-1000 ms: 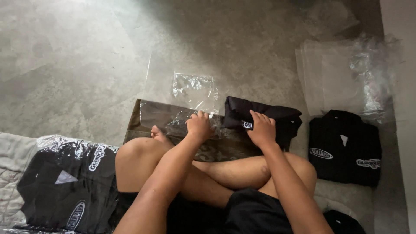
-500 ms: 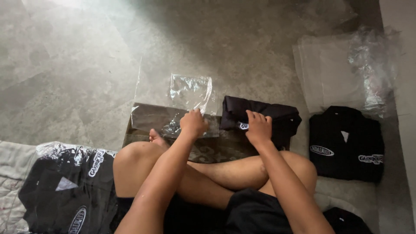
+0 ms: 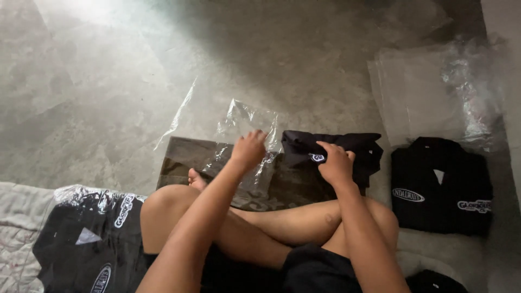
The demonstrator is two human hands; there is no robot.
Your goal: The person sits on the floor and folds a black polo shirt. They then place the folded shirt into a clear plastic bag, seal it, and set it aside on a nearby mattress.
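Observation:
I sit cross-legged on the floor. My left hand (image 3: 248, 150) grips the mouth of a clear plastic bag (image 3: 242, 127) that lies over a dark board (image 3: 187, 163) in front of my legs. My right hand (image 3: 336, 161) rests on a folded black shirt (image 3: 347, 149) with a small white emblem, its fingers closed on the near edge. The shirt lies just right of the bag's opening, touching it.
A folded black shirt (image 3: 440, 185) with white emblems lies at the right. Behind it is a stack of clear plastic bags (image 3: 429, 92). At the lower left lies a bagged black shirt (image 3: 89, 239) on a pale cloth (image 3: 19, 233). Grey concrete floor (image 3: 135, 70) stretches ahead.
My left hand has lifted the bag's edge and drawn it toward the shirt. My right hand stays on the folded shirt, shifted slightly.

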